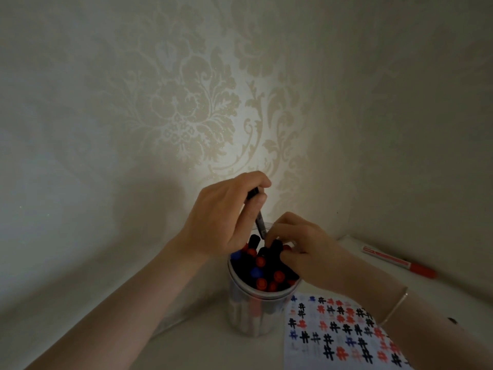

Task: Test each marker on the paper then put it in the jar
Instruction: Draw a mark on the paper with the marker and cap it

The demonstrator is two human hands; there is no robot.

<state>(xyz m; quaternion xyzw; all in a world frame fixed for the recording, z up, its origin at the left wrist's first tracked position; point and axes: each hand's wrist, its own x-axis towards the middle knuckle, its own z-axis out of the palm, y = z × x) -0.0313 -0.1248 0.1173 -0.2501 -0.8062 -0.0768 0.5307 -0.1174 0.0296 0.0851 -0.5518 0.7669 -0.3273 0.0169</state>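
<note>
**Marker going into jar, both hands at the rim**

Left hand [226, 212] pinches a black marker [260, 221] near its top end, thumb and fingers curled round it. Marker is roughly upright, slightly tilted, lower end at the jar mouth, among the other caps.

Right hand [301, 249] is at the right side of the jar [256, 313] mouth, fingers curled down onto the markers packed inside. It touches the caps; can't tell if it actually grips one. Thin bracelet [394, 305] on that wrist.

Jar is clear, upright on the white table [202, 351], packed with markers standing on end: black, red and blue caps up.

Paper [344, 335] lies flat just right of the jar, near the bottom edge of view, partly under the right forearm. It's covered in rows of hash-shaped test marks in black, red and blue.

One red marker [400, 261] lies capped on the table at right, apart from the jar, close to the patterned wall [186, 102].
</note>
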